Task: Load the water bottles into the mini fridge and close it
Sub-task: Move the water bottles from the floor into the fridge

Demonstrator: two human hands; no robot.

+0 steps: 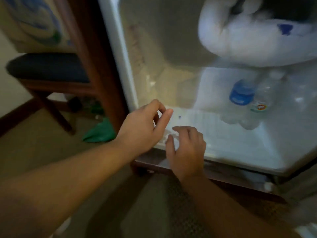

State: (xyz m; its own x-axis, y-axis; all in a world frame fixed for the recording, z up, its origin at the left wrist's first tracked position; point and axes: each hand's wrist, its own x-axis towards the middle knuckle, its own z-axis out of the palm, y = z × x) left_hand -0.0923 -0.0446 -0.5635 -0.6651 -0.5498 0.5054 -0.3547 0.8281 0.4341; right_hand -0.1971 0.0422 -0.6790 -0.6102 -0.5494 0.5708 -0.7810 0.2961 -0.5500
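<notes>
Reaching: both hands sit at the mini fridge (240, 152) front lip, empty.
Left hand (142, 124): fingers loosely curled, thumb near forefinger, pinching nothing clear.
Right hand (187, 148): fingers spread, hovering over something blurred.
Bottles: water bottles (257, 98), clear with a blue cap, lie inside on the right floor.
Advice: likely keep new bottles left, clear of the door seal.

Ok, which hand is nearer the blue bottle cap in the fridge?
Right. The right hand is at the fridge's front lip, below and left of the blue cap. The left hand is further left, by the front left corner. Neither touches it.
</notes>
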